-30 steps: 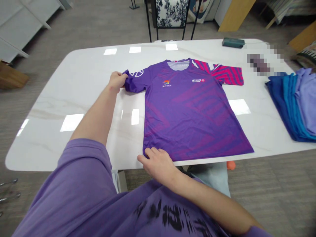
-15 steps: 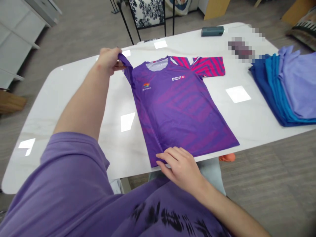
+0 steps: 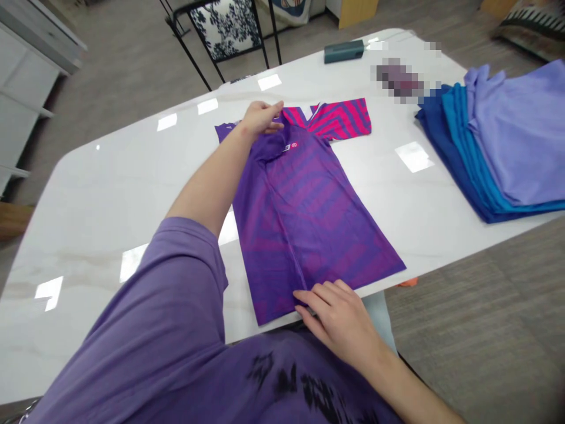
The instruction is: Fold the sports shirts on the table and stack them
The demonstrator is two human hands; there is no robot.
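Observation:
A purple shirt [image 3: 322,200] with a pink-striped sleeve lies on the white table [image 3: 145,171], its hem by the near edge. My left hand [image 3: 263,119] is closed on the shirt near the collar, with a part of the left side lifted and folded over the chest. Down at the hem, my right hand [image 3: 335,309] pinches the shirt's edge. A crease runs through the cloth between the two hands. The collar is mostly hidden by my left hand and the folded cloth.
Folded blue and lavender clothes [image 3: 516,147] are piled at the table's right. A dark green case [image 3: 344,51] and a pixelated item lie near the far edge. Behind the table stands a chair [image 3: 227,29] with a patterned back.
My left hand has carried the shirt's left shoulder rightward over the collar. My right hand still holds the hem, with more of the left side folded in. The view has shifted a little.

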